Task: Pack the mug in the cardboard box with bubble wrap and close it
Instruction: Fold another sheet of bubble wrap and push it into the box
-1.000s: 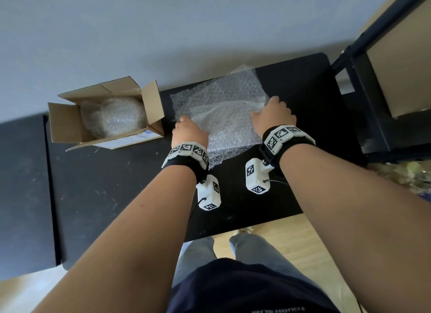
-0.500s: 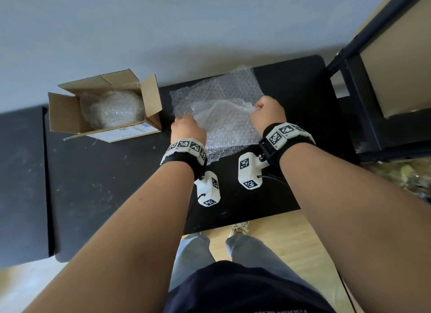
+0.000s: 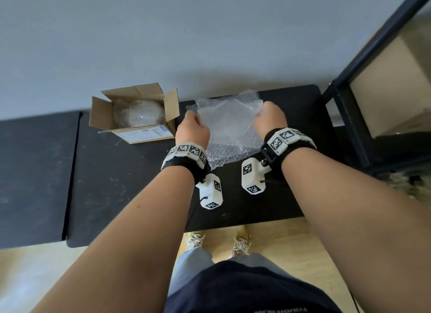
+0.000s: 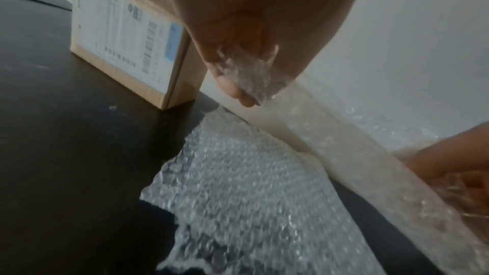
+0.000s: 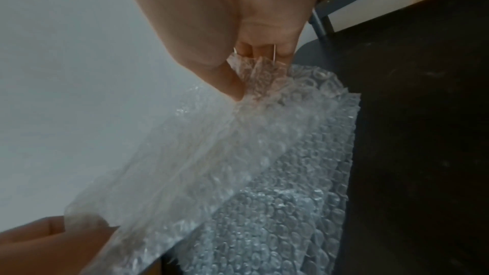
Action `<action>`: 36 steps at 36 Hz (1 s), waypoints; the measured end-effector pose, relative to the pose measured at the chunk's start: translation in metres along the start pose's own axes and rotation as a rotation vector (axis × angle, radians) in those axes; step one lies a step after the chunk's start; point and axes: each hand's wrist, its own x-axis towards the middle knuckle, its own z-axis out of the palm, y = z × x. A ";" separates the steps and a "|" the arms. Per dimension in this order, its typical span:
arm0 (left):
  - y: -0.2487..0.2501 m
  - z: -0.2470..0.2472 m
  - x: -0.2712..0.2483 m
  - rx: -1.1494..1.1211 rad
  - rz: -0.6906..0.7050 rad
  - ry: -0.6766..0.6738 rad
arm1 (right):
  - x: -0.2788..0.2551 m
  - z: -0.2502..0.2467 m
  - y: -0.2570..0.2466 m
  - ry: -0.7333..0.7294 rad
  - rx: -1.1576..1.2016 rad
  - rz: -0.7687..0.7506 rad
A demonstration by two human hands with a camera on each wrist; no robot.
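Observation:
An open cardboard box (image 3: 102, 116) stands at the back left of the black table (image 3: 130, 186), its flaps up, with a bubble-wrapped round bundle (image 3: 140, 113) inside; the mug itself is hidden. Right of it, a clear bubble wrap sheet (image 3: 229, 126) is lifted off the table. My left hand (image 3: 192, 127) pinches its left corner (image 4: 248, 78), and my right hand (image 3: 268, 115) pinches its right corner (image 5: 260, 78). More bubble wrap (image 4: 238, 185) lies flat on the table beneath the raised sheet. The box's labelled side (image 4: 127, 37) is close to my left hand.
A grey wall (image 3: 210, 44) runs right behind the table. A dark metal shelf frame (image 3: 349, 98) with a beige panel stands at the right. A second black table surface (image 3: 35, 177) adjoins on the left. Wooden floor and my shoes (image 3: 196, 240) lie below the front edge.
Both hands went from pressing on the bubble wrap to gripping a sheet at its sides and lifting it off the table. The box has not moved.

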 end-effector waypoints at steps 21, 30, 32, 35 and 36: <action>-0.029 -0.135 0.023 -0.003 -0.041 0.214 | -0.029 -0.007 -0.145 0.107 0.058 -0.360; -0.071 -0.173 0.053 0.012 -0.070 0.177 | -0.043 0.032 -0.196 0.173 -0.128 -0.431; -0.079 -0.176 0.056 0.020 -0.043 0.169 | -0.047 0.038 -0.204 0.149 -0.170 -0.425; -0.089 -0.178 0.059 0.083 0.022 0.162 | -0.053 0.048 -0.213 0.120 -0.212 -0.398; -0.092 -0.179 0.061 0.110 0.044 0.148 | -0.055 0.051 -0.216 0.114 -0.218 -0.387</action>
